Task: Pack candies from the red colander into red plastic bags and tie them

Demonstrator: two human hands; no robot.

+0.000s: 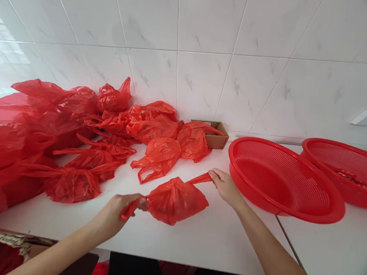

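A filled red plastic bag (pixel 178 200) is at the front middle of the white table (pixel 225 248), its two handles pulled out to either side. My left hand (pixel 125 209) is closed around the left handle, with part of the strap hanging from the fist. Between the thumb and fingers of my right hand (pixel 226 186) the other handle is pinched and stretched taut. The bag's neck is gathered at the top middle. What it contains is hidden by the plastic.
Several tied red bags (pixel 73 183) crowd the left and back of the table. A small cardboard box (pixel 217 141) stands by the tiled wall. Two red perforated baskets, one nearer (pixel 263 174) and one farther (pixel 361 159), occupy the right; the farther holds small reddish pieces. An open carton (pixel 41 251) sits below the front-left edge.
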